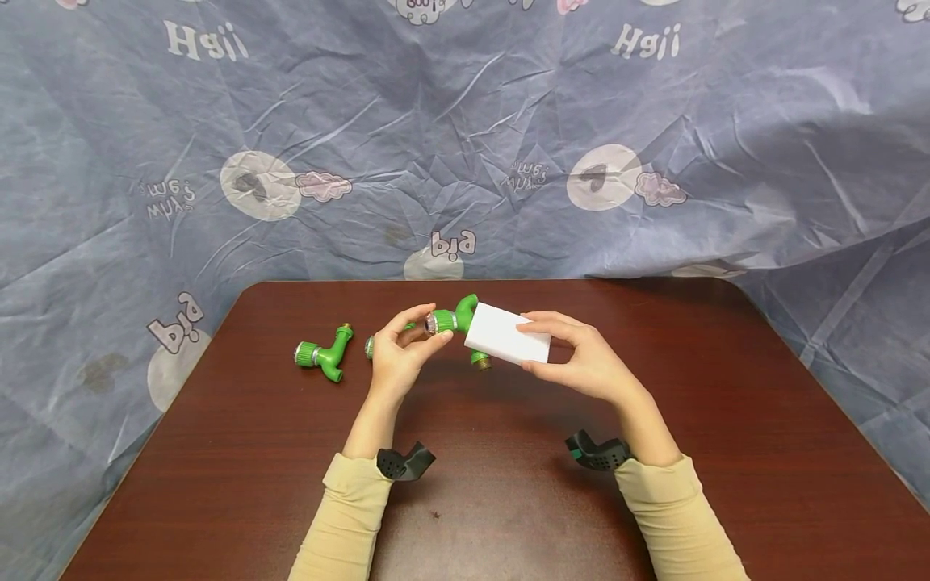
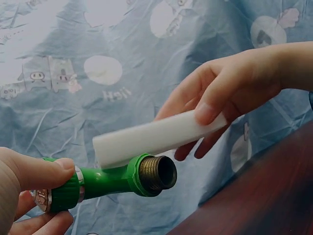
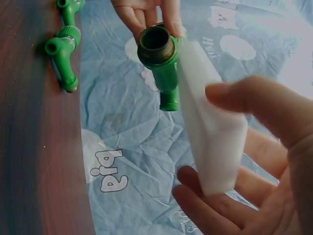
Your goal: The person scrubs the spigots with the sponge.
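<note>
Between thumb and fingers, my left hand (image 1: 401, 351) pinches the knob end of a green tap (image 2: 105, 181), lifted above the table. The tap's threaded brass inlet points toward the wrist cameras. My right hand (image 1: 584, 355) grips a white sponge block (image 1: 504, 335) by one end, thumb on one side and fingers on the other. In the left wrist view the sponge's other end lies against the tap's body. From the head, the sponge hides part of the tap.
One green tap (image 1: 324, 353) lies on the brown table (image 1: 465, 500), left of my left hand. Another tap (image 1: 369, 347) shows partly behind that hand. A patterned blue-grey cloth (image 1: 465, 145) hangs behind the table.
</note>
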The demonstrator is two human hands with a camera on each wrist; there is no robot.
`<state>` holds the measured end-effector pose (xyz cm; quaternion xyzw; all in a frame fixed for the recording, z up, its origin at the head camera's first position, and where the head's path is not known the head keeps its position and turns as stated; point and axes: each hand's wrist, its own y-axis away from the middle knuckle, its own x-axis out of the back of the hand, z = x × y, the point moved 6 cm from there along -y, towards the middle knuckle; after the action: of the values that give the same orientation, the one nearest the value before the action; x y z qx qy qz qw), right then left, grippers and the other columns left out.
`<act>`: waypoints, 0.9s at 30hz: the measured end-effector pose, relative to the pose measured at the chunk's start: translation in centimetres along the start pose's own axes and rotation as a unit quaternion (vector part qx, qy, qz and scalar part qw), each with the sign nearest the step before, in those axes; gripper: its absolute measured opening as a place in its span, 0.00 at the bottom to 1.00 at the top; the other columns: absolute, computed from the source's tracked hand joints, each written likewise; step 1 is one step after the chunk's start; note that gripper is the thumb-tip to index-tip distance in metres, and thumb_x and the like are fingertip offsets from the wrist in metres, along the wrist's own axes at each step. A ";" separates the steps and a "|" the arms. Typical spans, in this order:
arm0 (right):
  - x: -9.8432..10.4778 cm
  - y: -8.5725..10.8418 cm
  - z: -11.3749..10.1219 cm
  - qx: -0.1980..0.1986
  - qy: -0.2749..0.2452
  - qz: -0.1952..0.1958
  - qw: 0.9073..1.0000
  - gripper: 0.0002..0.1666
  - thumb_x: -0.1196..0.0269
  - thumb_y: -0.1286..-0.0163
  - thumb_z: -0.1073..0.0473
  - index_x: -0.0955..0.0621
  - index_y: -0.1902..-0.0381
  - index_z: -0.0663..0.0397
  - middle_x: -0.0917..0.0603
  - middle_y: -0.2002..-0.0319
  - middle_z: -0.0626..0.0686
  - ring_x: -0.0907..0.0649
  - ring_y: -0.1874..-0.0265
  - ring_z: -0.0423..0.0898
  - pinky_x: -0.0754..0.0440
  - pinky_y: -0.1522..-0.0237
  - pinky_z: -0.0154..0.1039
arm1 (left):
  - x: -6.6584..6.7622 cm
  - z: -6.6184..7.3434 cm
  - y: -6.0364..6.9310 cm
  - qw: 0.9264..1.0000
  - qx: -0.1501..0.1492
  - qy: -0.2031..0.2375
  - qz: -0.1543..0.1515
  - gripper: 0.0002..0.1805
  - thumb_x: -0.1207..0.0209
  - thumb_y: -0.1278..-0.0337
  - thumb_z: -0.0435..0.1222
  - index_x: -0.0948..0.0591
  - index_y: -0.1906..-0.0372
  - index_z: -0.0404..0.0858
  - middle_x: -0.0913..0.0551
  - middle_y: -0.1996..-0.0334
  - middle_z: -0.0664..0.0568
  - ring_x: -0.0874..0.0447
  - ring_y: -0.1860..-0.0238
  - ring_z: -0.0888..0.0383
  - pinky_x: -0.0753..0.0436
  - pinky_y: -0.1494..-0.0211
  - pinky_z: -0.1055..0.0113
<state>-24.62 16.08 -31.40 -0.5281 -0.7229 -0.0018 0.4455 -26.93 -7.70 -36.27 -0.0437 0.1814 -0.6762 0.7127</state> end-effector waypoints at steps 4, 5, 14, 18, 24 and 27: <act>0.6 -0.2 -1.9 -0.013 -0.005 0.032 0.999 0.25 0.28 0.51 0.70 0.19 0.52 0.65 0.22 0.47 0.62 0.23 0.49 0.55 0.23 0.52 0.36 | -0.5 0.2 0.1 0.999 -0.037 -0.013 -0.017 0.24 0.32 0.58 0.22 0.20 0.49 0.31 0.19 0.54 0.47 0.19 0.60 0.57 0.18 0.63 0.69; 0.7 -0.2 -2.3 -0.013 -0.010 0.038 0.999 0.25 0.29 0.51 0.71 0.19 0.53 0.66 0.22 0.47 0.63 0.23 0.49 0.55 0.22 0.52 0.36 | -0.6 0.3 0.2 0.998 -0.047 -0.022 -0.020 0.24 0.32 0.58 0.23 0.20 0.49 0.31 0.19 0.54 0.46 0.19 0.60 0.57 0.18 0.63 0.69; 0.3 -0.5 -3.5 -0.005 -0.045 0.038 0.998 0.24 0.29 0.50 0.72 0.19 0.52 0.67 0.22 0.47 0.63 0.22 0.49 0.54 0.20 0.53 0.37 | -1.5 0.5 0.4 0.992 -0.107 -0.039 -0.056 0.24 0.33 0.57 0.21 0.22 0.49 0.26 0.21 0.54 0.40 0.21 0.60 0.57 0.19 0.60 0.66; -0.2 -0.5 -3.2 0.003 -0.032 0.035 0.999 0.24 0.28 0.50 0.71 0.19 0.53 0.67 0.22 0.47 0.63 0.22 0.49 0.55 0.20 0.53 0.40 | -1.6 0.5 0.4 0.992 -0.101 -0.042 -0.059 0.25 0.33 0.57 0.20 0.22 0.48 0.28 0.22 0.54 0.37 0.22 0.60 0.58 0.19 0.60 0.67; -0.7 -0.3 -0.8 0.029 -0.029 0.061 0.997 0.27 0.26 0.53 0.69 0.18 0.52 0.60 0.21 0.46 0.57 0.22 0.48 0.51 0.21 0.53 0.32 | -1.5 0.8 0.6 0.997 -0.054 -0.045 -0.037 0.27 0.33 0.59 0.19 0.24 0.47 0.26 0.21 0.54 0.35 0.22 0.59 0.55 0.20 0.60 0.70; -0.9 -0.3 -0.5 0.038 -0.025 0.060 0.997 0.27 0.26 0.52 0.66 0.18 0.51 0.56 0.21 0.46 0.53 0.22 0.48 0.48 0.22 0.53 0.32 | -1.9 1.9 1.0 0.997 -0.051 -0.049 -0.041 0.26 0.34 0.60 0.17 0.25 0.49 0.22 0.22 0.55 0.33 0.21 0.63 0.53 0.19 0.60 0.68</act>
<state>-24.48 14.98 -31.53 -0.5527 -0.7006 0.0658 0.4466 -25.43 -6.08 -34.38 -0.1205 0.1790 -0.6921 0.6888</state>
